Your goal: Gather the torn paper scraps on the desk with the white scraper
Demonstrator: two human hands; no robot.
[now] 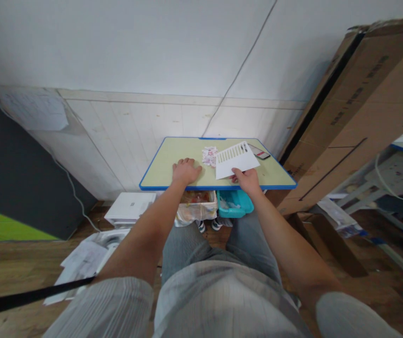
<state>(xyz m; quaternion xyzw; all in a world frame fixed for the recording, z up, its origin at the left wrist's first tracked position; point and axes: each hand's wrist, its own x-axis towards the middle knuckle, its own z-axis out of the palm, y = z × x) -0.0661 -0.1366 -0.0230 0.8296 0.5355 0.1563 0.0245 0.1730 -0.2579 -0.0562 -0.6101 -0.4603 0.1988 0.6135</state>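
My right hand (245, 179) grips a white sheet of card (236, 162) by its near edge, thumb on top. A row of slot-like strips and some small dark marks run along the card's far side. My left hand (186, 171) lies flat on the pale yellow-green tabletop (159, 164), fingers spread, holding nothing. Between the two hands, a small heap of white and pinkish paper pieces (209, 156) lies on the table, partly covered by the card. Behind the card's right corner rests a phone-like flat device (259, 151), partly hidden.
Under the table's front edge are a turquoise basin (236, 206) and a lined basket (197, 209). Tall cardboard boxes (360, 108) stand close on the right. A white box-shaped appliance (131, 208) and papers (83, 260) are low on the left. A wall (134, 56) rises behind the table.
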